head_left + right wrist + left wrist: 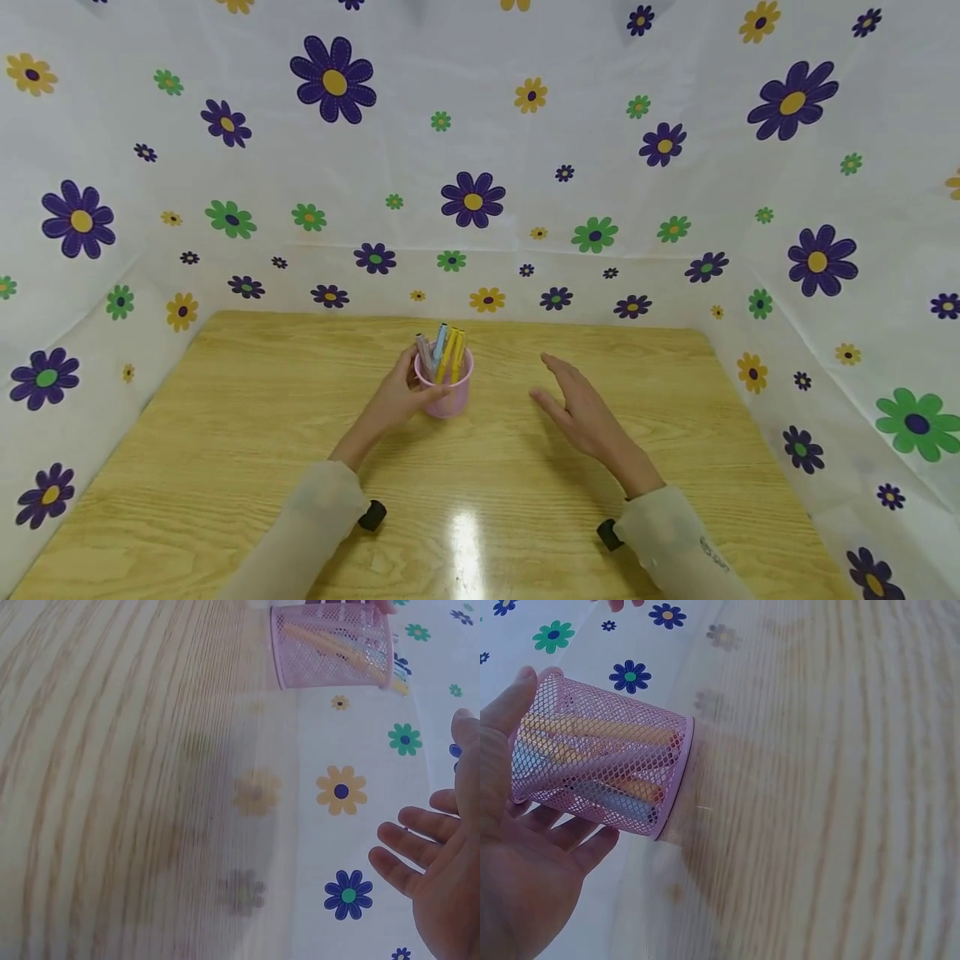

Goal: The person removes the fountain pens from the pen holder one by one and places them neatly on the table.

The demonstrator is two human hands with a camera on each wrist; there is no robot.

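Observation:
A pink mesh pen cup (450, 403) is at the middle of the table, with several pens or markers in it, among them yellow, light blue and greyish purple ones (424, 357). My left hand (392, 395) grips the cup from its left side, thumb across the near side and fingers around the far side. Through the mesh in the left wrist view, the pens (600, 729) show inside the cup (676, 776). To the right of the cup, apart from it, my right hand (587, 412) is held over the table with fingers extended, holding nothing.
The wooden table (247, 433) has a glossy top with a bright reflection near the front. A white cloth (420, 158) printed with purple, green and yellow flowers stands along the back and both sides. Dark devices (372, 515) sit at both wrists.

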